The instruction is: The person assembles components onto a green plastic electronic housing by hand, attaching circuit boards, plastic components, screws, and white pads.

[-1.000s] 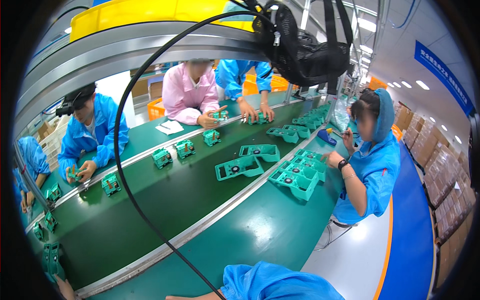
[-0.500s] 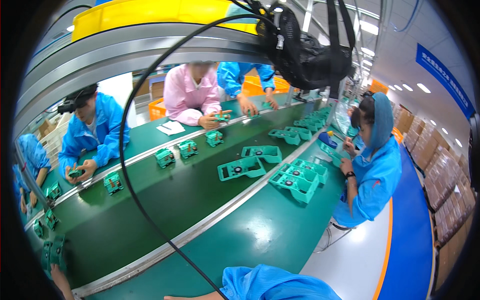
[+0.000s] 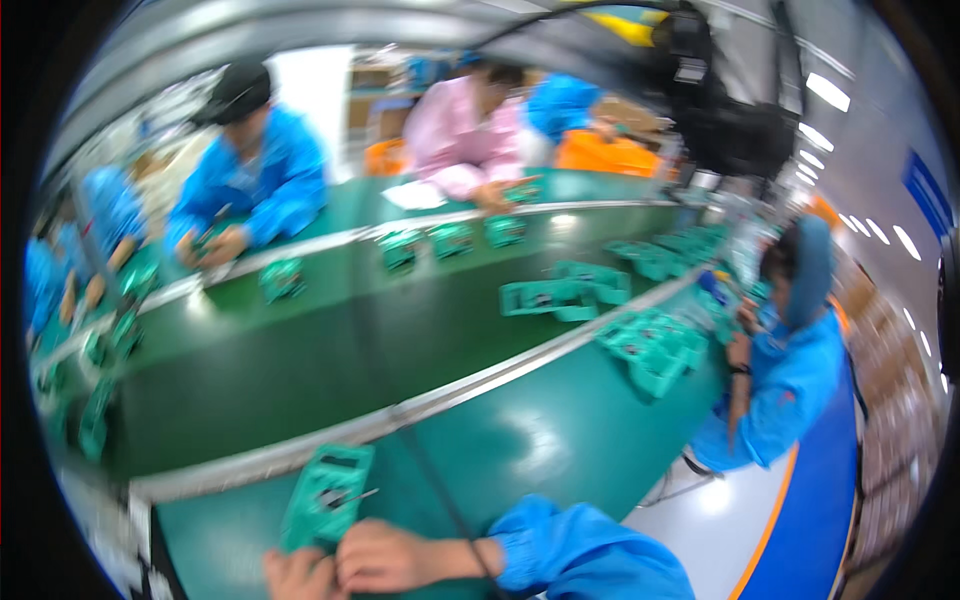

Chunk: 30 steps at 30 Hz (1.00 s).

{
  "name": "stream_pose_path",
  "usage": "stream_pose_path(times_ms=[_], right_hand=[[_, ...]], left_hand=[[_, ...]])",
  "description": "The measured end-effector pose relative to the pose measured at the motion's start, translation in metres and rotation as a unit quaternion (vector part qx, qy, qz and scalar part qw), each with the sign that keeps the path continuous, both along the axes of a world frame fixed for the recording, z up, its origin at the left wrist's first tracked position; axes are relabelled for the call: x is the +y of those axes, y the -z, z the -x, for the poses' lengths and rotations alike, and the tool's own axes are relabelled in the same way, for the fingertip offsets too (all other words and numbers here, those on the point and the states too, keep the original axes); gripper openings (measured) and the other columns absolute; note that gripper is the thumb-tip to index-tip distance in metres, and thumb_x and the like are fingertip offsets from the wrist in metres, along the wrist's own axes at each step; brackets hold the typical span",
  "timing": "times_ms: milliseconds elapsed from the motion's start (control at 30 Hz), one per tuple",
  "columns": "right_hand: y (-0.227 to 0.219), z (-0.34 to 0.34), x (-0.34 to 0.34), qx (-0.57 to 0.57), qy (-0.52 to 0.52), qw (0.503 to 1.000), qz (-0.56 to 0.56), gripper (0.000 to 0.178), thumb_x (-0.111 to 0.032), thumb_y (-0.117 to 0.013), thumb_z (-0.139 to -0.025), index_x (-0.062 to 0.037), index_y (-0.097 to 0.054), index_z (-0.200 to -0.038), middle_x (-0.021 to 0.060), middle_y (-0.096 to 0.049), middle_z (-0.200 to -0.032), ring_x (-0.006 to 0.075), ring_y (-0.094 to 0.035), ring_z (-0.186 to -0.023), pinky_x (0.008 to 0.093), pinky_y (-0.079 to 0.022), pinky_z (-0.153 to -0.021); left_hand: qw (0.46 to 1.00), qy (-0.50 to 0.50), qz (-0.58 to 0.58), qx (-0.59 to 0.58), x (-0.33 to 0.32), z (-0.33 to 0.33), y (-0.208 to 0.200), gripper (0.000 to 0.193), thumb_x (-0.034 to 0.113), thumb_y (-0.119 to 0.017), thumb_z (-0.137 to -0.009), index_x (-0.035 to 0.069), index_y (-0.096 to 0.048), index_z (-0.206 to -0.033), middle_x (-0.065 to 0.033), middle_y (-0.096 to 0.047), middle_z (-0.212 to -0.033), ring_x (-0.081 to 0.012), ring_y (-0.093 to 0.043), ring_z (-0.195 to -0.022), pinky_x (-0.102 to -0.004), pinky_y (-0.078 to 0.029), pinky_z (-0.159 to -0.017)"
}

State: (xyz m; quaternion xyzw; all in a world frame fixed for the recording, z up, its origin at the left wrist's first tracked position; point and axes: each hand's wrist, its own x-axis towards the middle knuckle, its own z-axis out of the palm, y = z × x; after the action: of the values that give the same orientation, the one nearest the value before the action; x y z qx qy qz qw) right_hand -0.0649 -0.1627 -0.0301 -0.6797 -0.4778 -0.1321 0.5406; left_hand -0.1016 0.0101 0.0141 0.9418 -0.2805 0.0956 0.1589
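A green plastic housing (image 3: 325, 495) with a dark slot and a round dark part lies tilted on the near bench, its lower end at my hands. My left hand (image 3: 298, 574), blurred and cut off by the lower edge, is closed on that end. Right beside it, my right hand (image 3: 385, 557) is closed with the fingers curled under. What it holds, if anything, is hidden. A thin light-coloured rod shows near the housing's right side; I cannot tell what it belongs to.
Beyond the bench rail (image 3: 400, 412) runs a dark green conveyor (image 3: 330, 345) with small green assemblies (image 3: 283, 279) and larger housings (image 3: 548, 296). Stacked housings (image 3: 655, 350) stand at the right, before a seated co-worker (image 3: 790, 380). Other co-workers sit across the belt. A black cable crosses the view.
The view has shifted and blurred. My left hand, earlier at a housing on the belt's left end, is now beside my right hand, and a green housing is at them on the bench.
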Motion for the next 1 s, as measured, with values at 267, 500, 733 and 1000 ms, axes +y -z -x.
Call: stream_pose_path(times_ms=[267, 500, 733, 1000], right_hand=[[-0.015, -0.019, -0.063, 0.176, 0.252, 0.951, 0.044, 0.011, -0.002, -0.067, -0.063, -0.0041, -0.058, -0.07, 0.006, -0.057, -0.074, 0.0209, -0.053, -0.072, 0.03, -0.042, -0.065], [-0.036, -0.032, -0.051, 0.091, 0.244, 0.93, 0.259, 0.011, -0.007, -0.065, -0.067, -0.0083, -0.057, -0.075, 0.0051, -0.052, -0.101, 0.0286, -0.041, -0.098, 0.0379, -0.034, -0.083], [-0.049, -0.059, -0.049, 0.005, 0.162, 0.919, 0.36, 0.009, -0.01, -0.06, -0.071, -0.0084, -0.052, -0.075, 0.0073, -0.05, -0.108, 0.0311, -0.04, -0.105, 0.0441, -0.033, -0.086], [-0.038, -0.015, -0.046, 0.217, 0.07, 0.909, 0.349, 0.007, -0.008, -0.053, -0.077, -0.0043, -0.049, -0.082, 0.0115, -0.056, -0.085, 0.0303, -0.056, -0.071, 0.0368, -0.045, -0.06]], left_hand=[[0.987, 0.036, 0.057, -0.145, -0.056, 0.009, 0.04, 0.034, 0.027, -0.067, -0.06, 0.015, -0.058, -0.09, 0.0014, -0.048, -0.089, -0.0198, -0.033, -0.077, -0.0343, -0.032, -0.07], [0.99, 0.014, 0.099, -0.102, -0.044, 0.016, 0.042, 0.034, 0.023, -0.067, -0.06, 0.014, -0.058, -0.091, 0.0021, -0.049, -0.096, -0.0203, -0.039, -0.085, -0.0355, -0.035, -0.076], [0.989, 0.128, 0.066, -0.033, -0.02, -0.006, 0.032, 0.017, 0.017, -0.058, -0.065, 0.014, -0.055, -0.081, -0.002, -0.048, -0.106, -0.0246, -0.042, -0.098, -0.0438, -0.036, -0.089], [0.99, -0.092, 0.104, 0.016, 0.021, -0.042, 0.023, 0.032, 0.002, -0.05, -0.072, 0.015, -0.058, -0.1, -0.0081, -0.039, -0.126, -0.033, -0.037, -0.111, -0.0454, -0.032, -0.092]])
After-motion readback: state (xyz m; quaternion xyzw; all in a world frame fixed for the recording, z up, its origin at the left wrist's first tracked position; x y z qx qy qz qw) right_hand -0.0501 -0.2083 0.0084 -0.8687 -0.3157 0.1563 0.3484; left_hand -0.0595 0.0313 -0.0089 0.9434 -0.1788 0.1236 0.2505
